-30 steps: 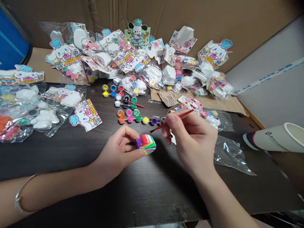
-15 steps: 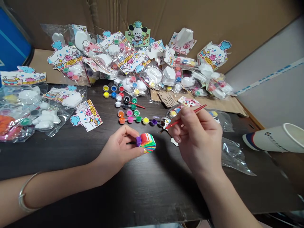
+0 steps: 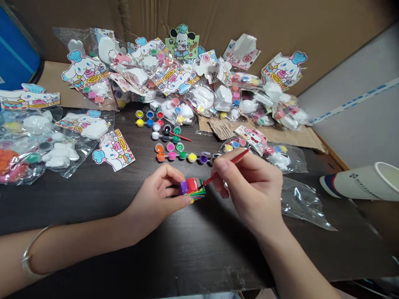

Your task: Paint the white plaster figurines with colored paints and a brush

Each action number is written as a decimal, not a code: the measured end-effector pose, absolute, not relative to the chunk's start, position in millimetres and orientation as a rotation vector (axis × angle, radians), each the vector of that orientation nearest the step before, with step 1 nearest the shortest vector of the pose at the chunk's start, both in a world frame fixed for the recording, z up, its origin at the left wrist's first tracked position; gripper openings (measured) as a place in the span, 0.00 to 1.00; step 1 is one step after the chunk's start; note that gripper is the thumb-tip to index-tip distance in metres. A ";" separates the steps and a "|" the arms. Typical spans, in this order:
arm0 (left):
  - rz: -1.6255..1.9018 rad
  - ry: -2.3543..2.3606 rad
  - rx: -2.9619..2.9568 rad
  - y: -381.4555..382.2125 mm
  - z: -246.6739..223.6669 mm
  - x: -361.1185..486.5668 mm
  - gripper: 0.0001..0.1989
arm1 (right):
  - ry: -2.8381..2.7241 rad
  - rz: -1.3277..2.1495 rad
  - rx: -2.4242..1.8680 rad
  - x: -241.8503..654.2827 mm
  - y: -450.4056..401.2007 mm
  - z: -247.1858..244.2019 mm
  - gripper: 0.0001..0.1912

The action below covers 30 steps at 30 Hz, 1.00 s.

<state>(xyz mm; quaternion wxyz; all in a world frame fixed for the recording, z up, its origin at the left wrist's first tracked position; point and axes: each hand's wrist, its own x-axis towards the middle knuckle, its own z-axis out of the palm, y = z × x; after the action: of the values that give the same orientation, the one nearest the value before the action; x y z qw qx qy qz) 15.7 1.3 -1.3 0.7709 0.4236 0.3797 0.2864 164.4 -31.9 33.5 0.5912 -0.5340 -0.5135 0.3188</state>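
My left hand (image 3: 156, 193) pinches a small figure painted in rainbow stripes (image 3: 192, 189), which has a purple block at its left end. My right hand (image 3: 251, 187) grips a thin red paintbrush (image 3: 226, 168) like a pencil. The brush tip meets the figure's right side. Just beyond the hands lie strips of small open paint pots (image 3: 177, 153) in many colours. A second red brush (image 3: 181, 137) rests among those pots. The figure's underside is hidden by my fingers.
Behind the pots, plastic bags of white plaster figures and printed character cards (image 3: 114, 150) are heaped against a cardboard wall (image 3: 280, 29). A paper cup (image 3: 358, 182) lies on its side at the right, near a loose clear bag (image 3: 304, 203) on the dark table (image 3: 193, 257).
The figure has turned in my left hand, showing more of its red and purple side. My right hand has moved left, bringing the brush tip from the air onto the figure.
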 end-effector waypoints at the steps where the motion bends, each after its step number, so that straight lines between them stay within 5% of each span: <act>1: 0.621 0.818 0.917 1.5 -1.5 15.7 0.15 | -1.206 0.742 -1.248 164.3 -31.8 34.0 0.18; 24: 0.651 0.777 0.964 1.2 -1.5 14.9 0.14 | -1.186 0.629 -1.262 166.4 -30.5 28.3 0.10; 30: 0.638 0.788 0.955 1.8 -1.9 15.7 0.14 | -1.187 0.720 -1.228 167.1 -31.5 31.4 0.14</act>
<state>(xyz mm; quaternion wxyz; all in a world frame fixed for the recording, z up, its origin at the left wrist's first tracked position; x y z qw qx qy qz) 15.7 1.8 -1.9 0.7672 0.4398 0.3629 0.2937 167.1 -31.5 31.4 0.6004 -0.5298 -0.5122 0.3105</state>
